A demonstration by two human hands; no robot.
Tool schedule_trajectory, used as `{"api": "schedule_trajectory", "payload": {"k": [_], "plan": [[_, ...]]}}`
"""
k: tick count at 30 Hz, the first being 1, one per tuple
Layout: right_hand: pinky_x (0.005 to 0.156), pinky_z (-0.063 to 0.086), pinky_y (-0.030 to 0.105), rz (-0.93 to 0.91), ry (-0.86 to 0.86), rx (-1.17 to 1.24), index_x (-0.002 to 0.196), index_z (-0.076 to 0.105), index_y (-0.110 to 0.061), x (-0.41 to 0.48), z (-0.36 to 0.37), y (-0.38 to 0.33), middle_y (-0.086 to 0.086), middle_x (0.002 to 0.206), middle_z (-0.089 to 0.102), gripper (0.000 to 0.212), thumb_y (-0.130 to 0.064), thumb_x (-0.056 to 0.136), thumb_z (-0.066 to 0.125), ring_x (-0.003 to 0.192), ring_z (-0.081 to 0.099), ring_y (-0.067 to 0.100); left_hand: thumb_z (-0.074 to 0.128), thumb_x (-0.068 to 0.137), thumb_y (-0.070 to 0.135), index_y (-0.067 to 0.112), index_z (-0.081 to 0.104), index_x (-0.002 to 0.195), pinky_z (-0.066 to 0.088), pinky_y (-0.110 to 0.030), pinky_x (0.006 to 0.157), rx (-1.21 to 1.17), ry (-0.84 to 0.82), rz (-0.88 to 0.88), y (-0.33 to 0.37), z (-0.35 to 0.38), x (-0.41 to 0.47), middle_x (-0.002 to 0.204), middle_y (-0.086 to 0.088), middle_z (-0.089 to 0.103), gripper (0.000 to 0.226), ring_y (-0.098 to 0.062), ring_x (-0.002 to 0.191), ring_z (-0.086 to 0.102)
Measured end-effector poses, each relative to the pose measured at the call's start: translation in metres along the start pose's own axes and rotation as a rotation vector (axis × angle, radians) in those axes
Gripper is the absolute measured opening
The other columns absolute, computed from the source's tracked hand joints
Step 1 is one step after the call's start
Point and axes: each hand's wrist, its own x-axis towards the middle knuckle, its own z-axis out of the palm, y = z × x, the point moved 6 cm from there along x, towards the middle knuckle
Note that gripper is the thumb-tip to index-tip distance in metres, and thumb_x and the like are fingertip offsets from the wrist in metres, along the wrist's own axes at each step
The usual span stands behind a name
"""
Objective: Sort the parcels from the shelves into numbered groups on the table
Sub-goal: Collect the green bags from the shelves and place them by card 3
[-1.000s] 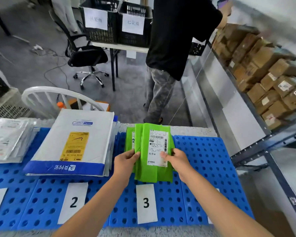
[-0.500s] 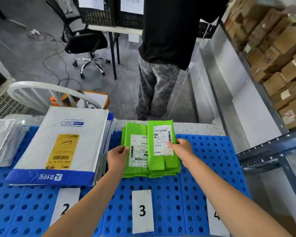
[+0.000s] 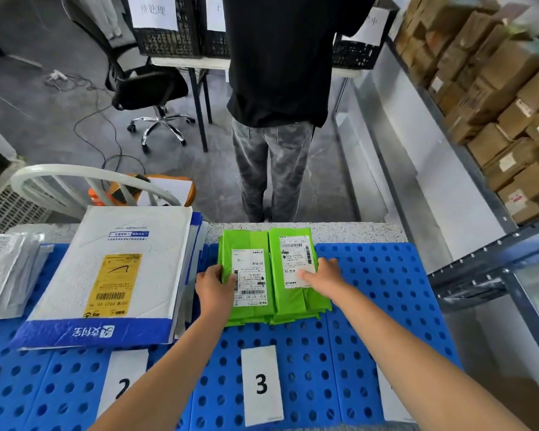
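Shows bright green parcels (image 3: pixel 288 293): flat, glossy plastic mailers stacked in two piles side by side and touching, each topped by a white shipping label (image 3: pixel 295 259) with barcodes and black print. Lie flat at the far edge of the blue perforated mat (image 3: pixel 386 290), far ends reaching onto the speckled tabletop (image 3: pixel 339 233), directly beyond the number card 3 (image 3: pixel 262 384) and just right of the white courier mailer (image 3: pixel 106 275) with its yellow sticker. Run lengthwise away from the wearer, short ends near and far. Reads upright on the right pile's label, inverted on the left pile's.

Grips the left pile with the left hand (image 3: pixel 213 286), thumb pressed on the label's near-left corner, fingers curled round the pile's left edge and hidden below it. Holds the right pile with the right hand (image 3: pixel 324 272), thumb laid across the label, fingers only lightly bent along the pile's right edge above the mat.

Also takes in the number card 2 (image 3: pixel 123 387), grey poly bags (image 3: pixel 3 269) at far left, cardboard boxes (image 3: pixel 495 119) on the shelf at right, and a person in a black shirt (image 3: pixel 280 57) standing beyond the table.
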Motion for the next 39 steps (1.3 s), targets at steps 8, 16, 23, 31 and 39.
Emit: {"api": "schedule_trajectory", "payload": {"k": [8,16,23,31,39], "plan": [[0.116,0.023,0.038,-0.134,0.087,0.028,0.153,0.012,-0.009,-0.028,-0.010,-0.013,0.012,0.158,0.014,0.071,-0.033,0.098,0.051,0.145,0.021,0.026,0.064,0.089,0.027,0.011,0.046,0.135,0.033,-0.039,0.109,0.271,-0.019,0.205,0.016,-0.010,-0.005,0.137,-0.006,0.047,0.052,-0.026,0.127,0.042],[0.116,0.026,0.042,-0.342,0.173,-0.186,0.151,0.024,-0.013,-0.080,-0.013,-0.025,0.005,0.156,0.023,0.063,-0.032,0.098,0.050,0.143,0.025,0.023,0.047,0.098,0.030,0.010,0.028,0.149,0.013,-0.036,0.121,0.552,-0.246,0.660,0.053,-0.004,-0.030,0.155,-0.005,0.026,0.058,-0.022,0.145,0.019],[0.105,0.040,0.037,-0.384,0.306,-0.212,0.146,0.031,-0.015,-0.150,-0.053,-0.011,-0.002,0.147,0.031,0.055,-0.034,0.098,0.050,0.133,0.037,0.019,0.042,0.099,0.038,0.013,0.031,0.146,0.000,-0.031,0.122,0.770,-0.303,1.065,0.103,0.003,-0.100,0.151,-0.001,0.031,0.055,-0.016,0.145,0.018],[0.109,0.036,0.040,-0.263,0.501,-0.310,0.149,0.025,-0.021,-0.255,-0.118,0.063,-0.002,0.153,0.028,0.064,-0.044,0.095,0.051,0.138,0.033,0.022,0.048,0.096,0.044,0.009,0.034,0.144,0.006,-0.030,0.121,0.732,-0.281,1.385,0.181,0.029,-0.214,0.145,-0.003,0.038,0.061,-0.018,0.141,0.026],[0.109,0.033,0.038,-0.090,0.701,-0.375,0.147,0.031,-0.014,-0.406,-0.158,0.169,0.006,0.148,0.036,0.063,-0.039,0.094,0.055,0.135,0.036,0.028,0.048,0.096,0.043,0.008,0.031,0.146,0.019,-0.030,0.117,0.645,-0.386,1.670,0.222,0.065,-0.396,0.147,-0.006,0.035,0.064,-0.021,0.139,0.027]]}}
